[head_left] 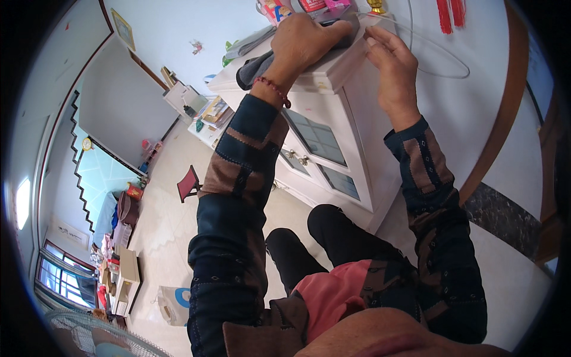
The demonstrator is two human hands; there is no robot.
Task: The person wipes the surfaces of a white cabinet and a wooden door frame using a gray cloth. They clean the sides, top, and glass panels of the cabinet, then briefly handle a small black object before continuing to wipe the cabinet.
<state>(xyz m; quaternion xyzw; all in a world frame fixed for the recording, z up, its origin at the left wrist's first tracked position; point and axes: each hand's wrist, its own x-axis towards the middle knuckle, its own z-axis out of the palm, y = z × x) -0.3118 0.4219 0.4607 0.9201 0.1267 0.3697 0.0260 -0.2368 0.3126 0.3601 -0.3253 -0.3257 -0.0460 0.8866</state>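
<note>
My left hand (303, 40) is on top of a white cabinet (333, 80), its back turned up and a beaded bracelet on the wrist. It grips a dark grey cloth (253, 72) that shows on both sides of the wrist and below the thumb. The far fingertips are hidden behind the hand. Just off the cabinet's right edge is my right hand (392, 68), fingers stretched and slightly bent, with nothing seen in it. A thin white cable (440, 75) loops past its fingertips and hangs beside the wall.
At the back of the cabinet top stand a red container (312, 5) and a gold ornament (376, 6). A lighter grey folded cloth (253, 41) lies at its left. Glass doors with knobs (303, 160) face me. Across the floor are a small folding stool (189, 183) and a fan (101, 336).
</note>
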